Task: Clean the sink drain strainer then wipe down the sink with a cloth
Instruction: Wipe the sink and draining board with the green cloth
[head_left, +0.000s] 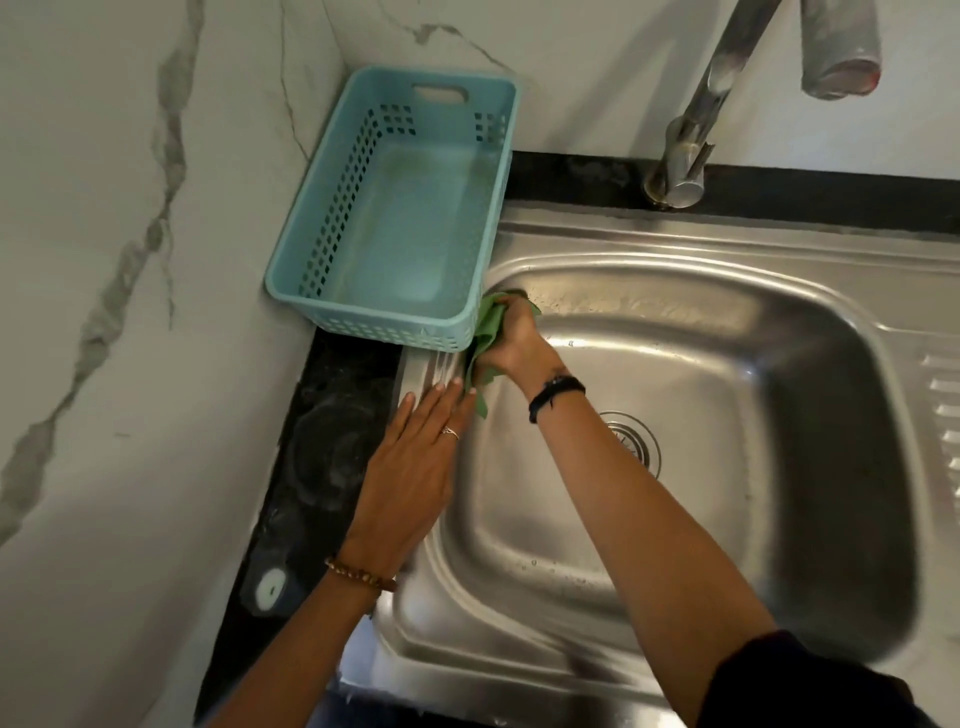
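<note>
At the far left corner of the sink (701, 249), beside the blue basket (332, 306), we see the right hand (511, 340) with its grip clamped on the green cloth (488, 332), forearm crossing the basin diagonally. The unwiped basin and the drain strainer (636, 441) lie toward the near right. The left hand (410, 467) rests flat, fingers apart, on the sink's left rim.

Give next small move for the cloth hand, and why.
Probably sweep the cloth along the sink's far rim toward the tap. The right hand grips it at the basin's far-left corner beside the basket; the left hand lies flat on the left rim, bracing.
</note>
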